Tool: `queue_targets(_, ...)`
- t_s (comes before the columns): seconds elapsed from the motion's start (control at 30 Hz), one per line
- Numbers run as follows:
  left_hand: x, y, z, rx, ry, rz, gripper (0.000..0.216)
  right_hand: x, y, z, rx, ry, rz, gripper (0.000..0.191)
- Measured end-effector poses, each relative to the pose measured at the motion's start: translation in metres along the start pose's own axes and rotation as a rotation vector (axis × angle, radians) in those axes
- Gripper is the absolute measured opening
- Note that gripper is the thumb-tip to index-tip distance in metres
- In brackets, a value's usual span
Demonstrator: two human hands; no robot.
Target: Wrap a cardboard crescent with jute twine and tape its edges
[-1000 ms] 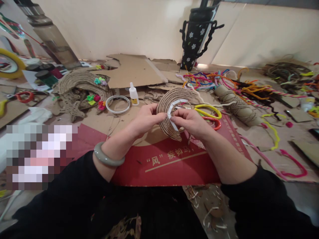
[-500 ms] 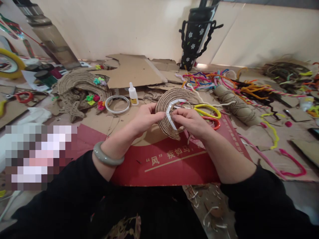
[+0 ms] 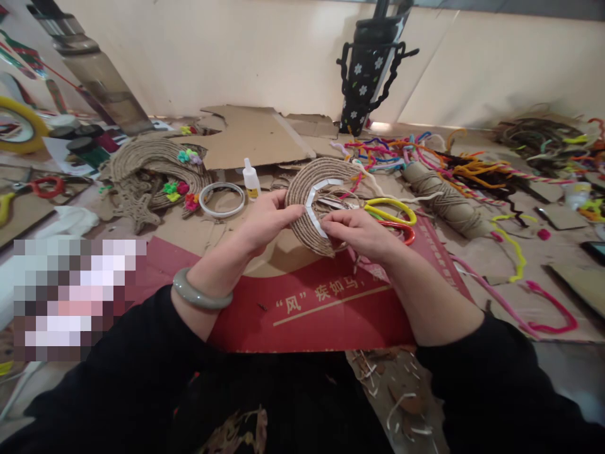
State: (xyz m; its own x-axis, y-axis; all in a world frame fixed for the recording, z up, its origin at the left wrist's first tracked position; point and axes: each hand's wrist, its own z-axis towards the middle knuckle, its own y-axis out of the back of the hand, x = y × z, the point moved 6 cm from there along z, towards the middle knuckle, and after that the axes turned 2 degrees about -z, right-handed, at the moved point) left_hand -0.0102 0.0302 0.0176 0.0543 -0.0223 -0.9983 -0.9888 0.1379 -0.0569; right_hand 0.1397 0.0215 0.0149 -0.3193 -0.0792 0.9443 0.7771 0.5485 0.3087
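Note:
My left hand grips the outer left side of a crescent wrapped in rows of brown jute twine, thumb on its face. White tape strips line the crescent's inner edge. My right hand is closed in a pinch at the lower inner edge, next to the tape; what its fingertips hold is hidden. Behind that hand lie scissors with yellow and red handles, partly covered. Below both hands is a red cardboard sheet with printed characters.
Left of the crescent are a small glue bottle, a tape ring and a twine-covered piece with bright flowers. A twine spool and tangled pipe cleaners lie right. A black flowered tumbler stands behind.
The crescent has shifted slightly left and up in view, turning a little, with my left hand still on it. My right hand stays pinched near the inner edge.

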Motion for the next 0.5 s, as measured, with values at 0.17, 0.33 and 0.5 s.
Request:
queue_targets(0.17,-0.0006,0.0023,0.0007,-0.025,0.010,-0.059,0.015,0.0018,-0.0008,0.0015,0.042,0.052,-0.079,0.026)
queue_targets(0.33,-0.0014,0.0012,0.0010,-0.007,0.013,-0.078,0.016,0.0035,-0.0025,0.0007,0.060,0.049,-0.070,0.021)
queue_targets(0.5,-0.0016,0.0024,0.0006,-0.017,0.023,-0.088,0.016,0.0052,-0.0015,-0.0007,0.041,0.013,0.000,0.022)
